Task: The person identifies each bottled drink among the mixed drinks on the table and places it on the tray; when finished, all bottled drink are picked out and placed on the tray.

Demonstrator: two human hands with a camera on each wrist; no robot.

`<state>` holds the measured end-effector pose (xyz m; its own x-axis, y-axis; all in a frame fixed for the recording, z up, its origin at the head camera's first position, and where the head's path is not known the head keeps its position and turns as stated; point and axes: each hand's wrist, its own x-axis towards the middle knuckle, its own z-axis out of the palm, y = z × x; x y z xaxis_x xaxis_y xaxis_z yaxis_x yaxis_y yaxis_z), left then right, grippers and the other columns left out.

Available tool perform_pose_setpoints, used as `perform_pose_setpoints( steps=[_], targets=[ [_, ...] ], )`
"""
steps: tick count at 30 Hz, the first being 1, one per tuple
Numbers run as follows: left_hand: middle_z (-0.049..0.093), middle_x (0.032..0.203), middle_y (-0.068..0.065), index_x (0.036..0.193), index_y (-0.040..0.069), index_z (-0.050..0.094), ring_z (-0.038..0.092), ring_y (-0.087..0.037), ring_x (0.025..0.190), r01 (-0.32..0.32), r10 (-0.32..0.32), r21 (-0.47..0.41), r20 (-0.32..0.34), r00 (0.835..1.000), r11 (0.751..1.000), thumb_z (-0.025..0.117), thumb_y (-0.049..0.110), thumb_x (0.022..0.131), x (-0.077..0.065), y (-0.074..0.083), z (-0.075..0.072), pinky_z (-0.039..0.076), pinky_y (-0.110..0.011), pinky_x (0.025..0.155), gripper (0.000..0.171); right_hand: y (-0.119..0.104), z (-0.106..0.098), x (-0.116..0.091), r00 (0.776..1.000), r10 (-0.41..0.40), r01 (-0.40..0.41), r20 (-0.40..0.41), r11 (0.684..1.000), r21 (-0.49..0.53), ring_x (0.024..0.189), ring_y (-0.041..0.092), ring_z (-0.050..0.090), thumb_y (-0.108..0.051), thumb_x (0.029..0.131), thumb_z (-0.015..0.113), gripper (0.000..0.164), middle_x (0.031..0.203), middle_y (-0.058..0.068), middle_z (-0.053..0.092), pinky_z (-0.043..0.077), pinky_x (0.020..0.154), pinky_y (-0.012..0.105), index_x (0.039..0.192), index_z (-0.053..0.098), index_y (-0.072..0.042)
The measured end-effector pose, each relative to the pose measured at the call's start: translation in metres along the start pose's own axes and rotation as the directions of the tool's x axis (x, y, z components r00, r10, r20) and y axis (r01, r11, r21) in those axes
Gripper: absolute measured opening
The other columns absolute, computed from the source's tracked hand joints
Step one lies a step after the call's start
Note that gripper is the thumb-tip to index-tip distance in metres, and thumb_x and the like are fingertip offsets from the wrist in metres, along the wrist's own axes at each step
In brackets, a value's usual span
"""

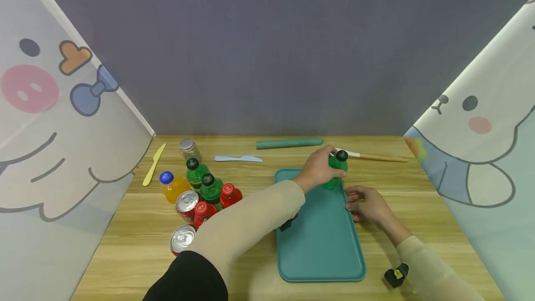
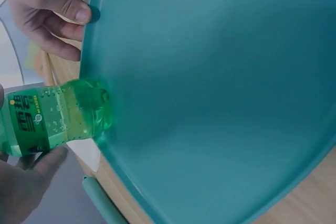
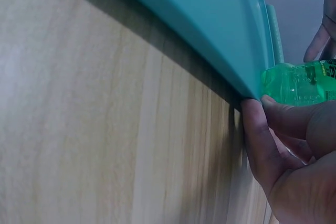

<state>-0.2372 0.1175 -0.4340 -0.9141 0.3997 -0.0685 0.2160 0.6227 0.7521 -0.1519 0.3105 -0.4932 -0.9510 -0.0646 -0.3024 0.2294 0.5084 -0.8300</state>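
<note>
Over the far right corner of the teal tray (image 1: 319, 245), my left hand (image 1: 318, 169) holds a green soda bottle (image 1: 338, 163) with a black cap. The bottle stands upright; in the left wrist view its base meets the tray floor just inside the rim, with fingers along its label. My right hand (image 1: 368, 206) pinches the tray's right edge near that corner, thumb on the rim and fingers outside and below, as the right wrist view shows.
Left of the tray stand an orange juice bottle (image 1: 174, 188), green bottles (image 1: 211, 188), red bottles (image 1: 231, 195) and cans (image 1: 182, 239). A lidded jar (image 1: 190, 149), yellow knife (image 1: 153, 165), blue knife (image 1: 238, 159), teal stick (image 1: 289, 143) and wooden-handled utensil (image 1: 382, 157) lie farther back.
</note>
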Motion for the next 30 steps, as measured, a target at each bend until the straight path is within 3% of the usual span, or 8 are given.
perform_pose_setpoints(
  steps=[5,9,13,18,22,30],
  targets=[
    [0.058,0.144,-0.003,0.147,0.023,0.050,0.060,-0.022,0.125,-0.017,0.016,0.015,0.074,0.997,1.000,0.077,0.046,0.091,-0.004,0.005,-0.011,0.053,-0.033,0.093,0.066,0.001,0.000,0.000,1.000,-0.003,0.003,0.003,1.000,-0.001,0.080,0.024,0.072,0.001,0.095,0.069,0.051,0.115,0.027,0.063,0.063,0.064,0.041,0.142,0.052,0.009],
    [0.054,0.150,-0.005,0.151,0.021,0.048,0.056,-0.023,0.132,-0.026,0.027,-0.007,0.170,0.985,1.000,0.072,0.051,0.094,-0.009,0.009,-0.027,0.052,-0.037,0.098,0.069,0.003,0.000,0.000,1.000,0.003,-0.003,0.002,1.000,0.001,0.081,0.023,0.071,0.002,0.094,0.068,0.051,0.115,0.028,0.063,0.063,0.064,0.041,0.142,0.052,0.009],
    [0.053,0.152,-0.006,0.152,0.021,0.048,0.054,-0.023,0.135,-0.040,0.035,0.021,0.218,0.975,0.999,0.067,0.054,0.096,-0.014,0.011,-0.043,0.051,-0.037,0.101,0.067,0.004,0.001,0.000,1.000,0.014,-0.014,0.006,1.000,0.014,0.080,0.023,0.071,0.003,0.094,0.069,0.051,0.116,0.028,0.063,0.063,0.064,0.041,0.142,0.052,0.009],
    [0.056,0.148,-0.006,0.150,0.021,0.050,0.056,-0.022,0.132,-0.094,0.074,0.071,0.246,0.966,0.993,0.062,0.051,0.100,-0.023,0.014,-0.068,0.052,-0.036,0.099,0.060,0.004,0.002,0.000,1.000,0.015,-0.015,0.005,1.000,0.011,0.078,0.022,0.070,0.004,0.093,0.070,0.052,0.115,0.027,0.063,0.063,0.062,0.040,0.141,0.052,0.009],
    [0.056,0.146,-0.006,0.150,0.021,0.050,0.060,-0.022,0.127,-0.132,0.115,0.050,0.253,0.961,0.990,0.061,0.046,0.102,-0.035,0.012,-0.091,0.053,-0.036,0.097,0.055,0.003,0.002,-0.001,1.000,0.007,-0.007,0.005,1.000,0.004,0.075,0.022,0.070,0.003,0.093,0.070,0.052,0.115,0.027,0.063,0.063,0.061,0.040,0.141,0.052,0.009],
    [0.058,0.139,-0.003,0.144,0.019,0.055,0.062,-0.021,0.123,-0.163,0.168,-0.044,0.216,0.962,0.986,0.064,0.040,0.101,-0.075,-0.001,-0.137,0.056,-0.034,0.094,0.048,0.002,0.000,-0.001,1.000,-0.008,0.008,0.010,1.000,0.004,0.072,0.023,0.069,0.004,0.092,0.070,0.052,0.115,0.027,0.063,0.062,0.059,0.040,0.141,0.052,0.008]
  ],
)
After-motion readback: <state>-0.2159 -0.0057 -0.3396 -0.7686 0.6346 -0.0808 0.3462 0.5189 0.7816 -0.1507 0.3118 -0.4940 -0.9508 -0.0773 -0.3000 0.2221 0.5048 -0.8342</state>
